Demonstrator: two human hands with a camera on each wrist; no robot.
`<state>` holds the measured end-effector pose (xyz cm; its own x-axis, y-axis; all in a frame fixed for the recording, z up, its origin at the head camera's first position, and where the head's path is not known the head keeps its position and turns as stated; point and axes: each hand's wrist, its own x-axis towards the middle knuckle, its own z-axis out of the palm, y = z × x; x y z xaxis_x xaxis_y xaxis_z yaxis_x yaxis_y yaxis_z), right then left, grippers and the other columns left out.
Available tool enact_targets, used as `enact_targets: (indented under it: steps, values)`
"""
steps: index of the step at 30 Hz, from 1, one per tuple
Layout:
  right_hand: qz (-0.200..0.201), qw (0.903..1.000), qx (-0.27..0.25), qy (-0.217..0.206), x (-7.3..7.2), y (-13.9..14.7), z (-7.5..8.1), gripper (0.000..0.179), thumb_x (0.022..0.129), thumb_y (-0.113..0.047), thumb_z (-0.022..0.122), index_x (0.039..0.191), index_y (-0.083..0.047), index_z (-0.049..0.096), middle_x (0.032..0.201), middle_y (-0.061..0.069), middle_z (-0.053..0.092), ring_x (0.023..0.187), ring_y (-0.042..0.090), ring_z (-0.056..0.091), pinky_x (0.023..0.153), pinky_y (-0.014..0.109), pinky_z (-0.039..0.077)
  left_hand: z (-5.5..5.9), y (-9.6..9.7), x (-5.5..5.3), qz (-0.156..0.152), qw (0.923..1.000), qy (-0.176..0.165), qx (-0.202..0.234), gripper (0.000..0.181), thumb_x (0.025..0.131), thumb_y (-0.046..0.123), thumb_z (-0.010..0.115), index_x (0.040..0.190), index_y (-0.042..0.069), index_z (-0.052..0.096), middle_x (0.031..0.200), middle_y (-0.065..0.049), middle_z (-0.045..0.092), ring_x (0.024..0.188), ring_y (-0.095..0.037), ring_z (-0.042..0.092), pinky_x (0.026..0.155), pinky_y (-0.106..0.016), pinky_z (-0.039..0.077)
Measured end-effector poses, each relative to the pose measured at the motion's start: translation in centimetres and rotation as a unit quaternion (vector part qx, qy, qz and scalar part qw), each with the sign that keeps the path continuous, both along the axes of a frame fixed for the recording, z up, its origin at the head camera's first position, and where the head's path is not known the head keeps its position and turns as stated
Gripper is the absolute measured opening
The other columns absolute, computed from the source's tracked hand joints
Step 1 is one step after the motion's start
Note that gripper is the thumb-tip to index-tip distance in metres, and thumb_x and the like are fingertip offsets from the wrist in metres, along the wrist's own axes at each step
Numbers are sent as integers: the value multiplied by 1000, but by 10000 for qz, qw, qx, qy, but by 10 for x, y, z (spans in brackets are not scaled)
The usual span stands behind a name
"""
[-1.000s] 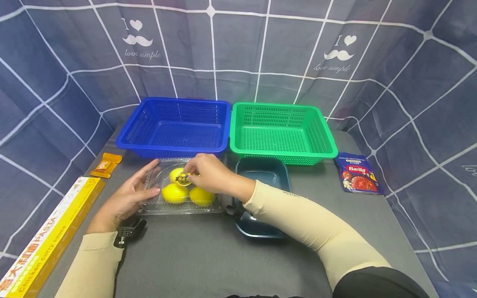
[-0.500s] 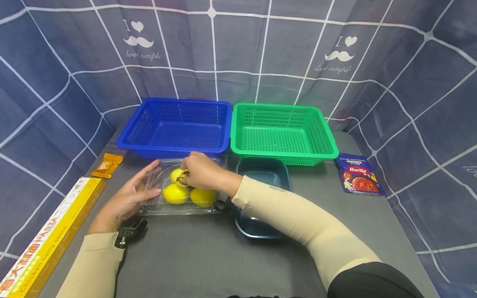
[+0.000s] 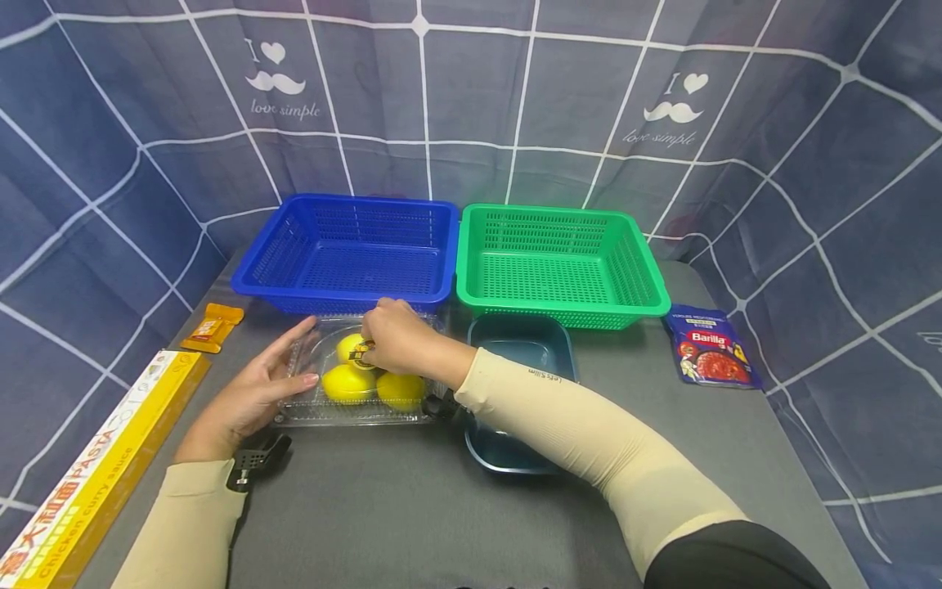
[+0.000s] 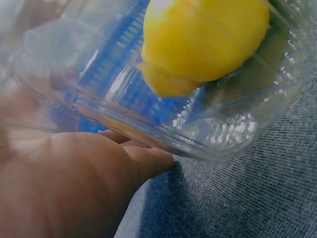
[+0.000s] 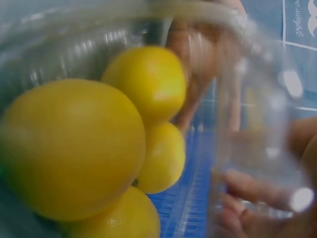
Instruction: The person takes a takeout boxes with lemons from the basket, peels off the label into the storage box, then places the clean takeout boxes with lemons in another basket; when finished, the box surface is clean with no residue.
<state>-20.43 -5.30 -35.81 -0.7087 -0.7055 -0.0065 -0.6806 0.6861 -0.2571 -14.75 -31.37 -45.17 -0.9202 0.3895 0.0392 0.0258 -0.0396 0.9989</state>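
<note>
A clear plastic clamshell box (image 3: pixel 312 413) with several lemons (image 3: pixel 349 384) inside stands in front of the blue basket. At its left side, my left hand (image 3: pixel 253 397) holds the box, the thumb over the near part of the lid and the fingers along the far part. My right hand (image 3: pixel 405 339) reaches across the lid from the right, curled fingertips pinching the edge of a black-and-yellow label (image 3: pixel 359 354). Part of the label hides behind those fingers. Through the plastic, a lemon (image 4: pixel 203 42) fills much of the left wrist view; lemons (image 5: pixel 74 148) crowd the right one.
Behind the box are a blue basket (image 3: pixel 342 293) and a green basket (image 3: pixel 562 307). A dark blue tub (image 3: pixel 518 454) stands under my right forearm. To the left lie a pasta box (image 3: pixel 103 466) and an orange packet (image 3: pixel 213 327); a Barilla pouch (image 3: pixel 712 348) lies at right.
My right hand has shifted slightly left over the lid and covers more of the label, which looks narrower. The left hand and the box have hardly moved.
</note>
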Motion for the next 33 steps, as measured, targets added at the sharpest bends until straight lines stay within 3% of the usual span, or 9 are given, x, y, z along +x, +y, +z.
enact_targets:
  steps: [8, 13, 17, 24, 33]
  values:
    - [-242, 9986, -389, -275, 0, 1, -1, 41, 90, -27, 87, 65, -15, 56, 75, -3, 50, 88, 15, 47, 81, 28, 37, 1, 0, 0, -16, 10000, -27, -3, 91, 100, -11, 62, 171, 19, 15, 173, -25, -1, 158, -39, -2, 113, -26, 37]
    - [-412, 9956, -732, -426, 2, 2, -5, 14, 91, -20, 86, 91, -12, 75, 93, -4, 64, 95, 13, 55, 85, 23, 43, 1, 0, 1, -3, 10000, -32, -94, 90, 100, -9, 62, 171, 21, 15, 173, -23, -1, 158, -40, -3, 109, -22, 40]
    - [-422, 9933, -976, -458, 4, 4, -5, 15, 93, -12, 82, 107, -8, 78, 105, -2, 72, 102, 13, 62, 95, 22, 46, 1, 0, 1, -11, 9999, -7, -124, 90, 101, -8, 62, 171, 21, 15, 173, -23, -1, 158, -39, -3, 108, -21, 40]
    - [-435, 9833, -1629, -686, 6, 6, -8, 19, 92, 5, 74, 106, -7, 79, 103, 0, 76, 97, 11, 67, 85, 15, 50, 0, 1, 1, -33, 10000, 56, -55, 91, 99, -11, 61, 171, 16, 13, 173, -24, -2, 158, -39, -4, 114, -27, 35]
    - [-264, 9668, -2285, -1110, 16, 17, 0, 12, 94, 0, 77, 98, -11, 77, 89, -10, 72, 81, 2, 64, 80, 13, 49, 1, 2, 0, -50, 9999, 152, 58, 90, 99, -13, 60, 171, 14, 12, 172, -25, -4, 157, -40, -5, 115, -27, 34]
